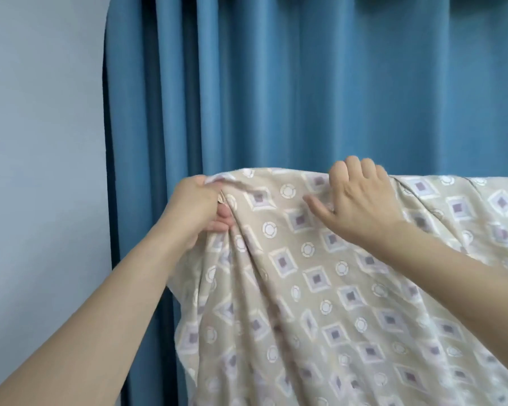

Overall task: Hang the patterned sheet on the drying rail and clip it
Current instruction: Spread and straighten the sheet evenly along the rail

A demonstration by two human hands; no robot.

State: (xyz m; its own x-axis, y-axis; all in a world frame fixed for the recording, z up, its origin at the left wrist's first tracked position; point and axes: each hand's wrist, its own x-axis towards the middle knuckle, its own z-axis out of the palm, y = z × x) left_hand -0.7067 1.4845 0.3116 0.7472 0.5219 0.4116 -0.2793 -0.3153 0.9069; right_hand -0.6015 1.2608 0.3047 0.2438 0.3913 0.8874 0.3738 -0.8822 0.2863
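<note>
Patterned sheet (320, 273) draped over a hidden rail before blue curtains (276, 83)
Left hand (197, 209) grips the sheet's bunched left end and pinches a small clip (222, 197); right hand (358, 197) curls over the top fold, thumb spread on the cloth

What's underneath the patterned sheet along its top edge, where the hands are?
Nothing under the patterned sheet shows. It drapes over a straight support, presumably the rail, fully covered. The left hand grips the bunched corner, the right hand grips the top edge. Blue curtain hangs behind.
</note>
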